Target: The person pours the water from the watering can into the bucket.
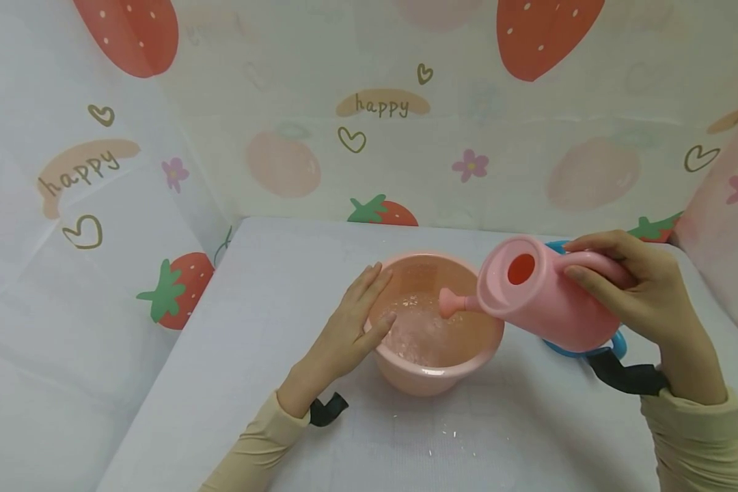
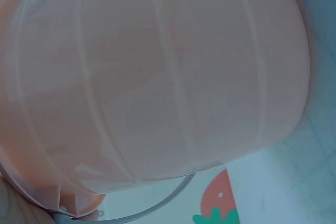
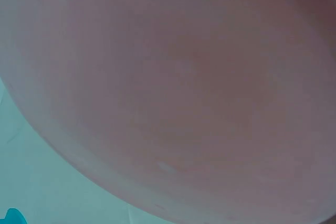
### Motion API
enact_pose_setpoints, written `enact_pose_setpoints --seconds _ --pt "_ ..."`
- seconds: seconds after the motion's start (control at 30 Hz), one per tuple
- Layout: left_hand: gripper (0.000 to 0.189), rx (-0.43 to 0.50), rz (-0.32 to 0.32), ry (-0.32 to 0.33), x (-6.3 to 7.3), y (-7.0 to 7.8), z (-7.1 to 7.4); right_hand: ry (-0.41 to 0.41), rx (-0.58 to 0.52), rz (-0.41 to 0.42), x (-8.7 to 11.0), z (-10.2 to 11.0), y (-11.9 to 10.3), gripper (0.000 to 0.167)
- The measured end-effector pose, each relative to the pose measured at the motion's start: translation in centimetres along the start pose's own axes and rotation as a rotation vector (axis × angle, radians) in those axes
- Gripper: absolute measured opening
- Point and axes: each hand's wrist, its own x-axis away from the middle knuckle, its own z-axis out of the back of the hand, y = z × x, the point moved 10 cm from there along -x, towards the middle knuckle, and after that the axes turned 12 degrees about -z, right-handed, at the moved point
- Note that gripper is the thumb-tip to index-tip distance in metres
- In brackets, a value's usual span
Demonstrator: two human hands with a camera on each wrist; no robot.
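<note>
A pink watering can [image 1: 550, 301] hangs tilted over the right side of a peach-coloured bucket [image 1: 427, 383], its spout pointing down inside the rim. My right hand [image 1: 648, 294] grips the can's handle from the right. Inside the bucket, water [image 1: 421, 342] is rippled and bubbly. Resting on the bucket's left rim, my left hand [image 1: 347, 328] has its fingers fairly straight and its thumb reaching over the inside edge. The bucket's ribbed outer wall [image 2: 163, 77] fills most of the left wrist view. Only the can's blurred underside [image 3: 173, 103] dominates the right wrist view.
A blue object [image 1: 618, 343] stands behind the watering can, mostly hidden by it. Water drops [image 1: 449, 434] lie on the white tabletop [image 1: 270, 287] in front of the bucket. Strawberry-patterned sheets [image 1: 381, 164] rise at the back and sides. A grey bucket handle [image 2: 157, 205] hangs down.
</note>
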Motion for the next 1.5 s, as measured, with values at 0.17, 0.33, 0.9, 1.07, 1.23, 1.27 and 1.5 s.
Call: enact_pose_setpoints --seconds 0.17,0.33,0.9,1.07,1.23,1.27,1.5 --pt "0.063 0.000 -0.004 0.001 0.00 0.02 -0.05 0.002 0.050 -0.014 -0.02 -0.01 -0.05 0.025" --pt "0.063 0.003 -0.009 0.006 0.03 0.06 -0.03 0.001 0.076 -0.025 -0.01 0.01 0.07 0.025" --pt "0.063 0.006 -0.006 0.004 0.05 -0.01 -0.06 -0.017 0.068 -0.016 -0.12 -0.08 0.04 0.026" --pt "0.062 0.001 -0.010 0.006 0.04 -0.01 -0.06 -0.010 0.097 -0.028 -0.12 -0.08 0.02 0.025" --pt "0.062 -0.004 -0.007 0.005 0.01 0.07 0.05 -0.009 0.097 -0.024 -0.14 -0.15 -0.10 0.024" --pt "0.062 -0.005 -0.005 0.005 0.02 0.07 0.06 -0.010 0.089 -0.022 -0.16 -0.16 -0.14 0.024" --pt "0.061 -0.003 -0.005 0.012 -0.01 0.08 0.09 -0.022 0.076 -0.004 -0.25 -0.21 -0.18 0.025"
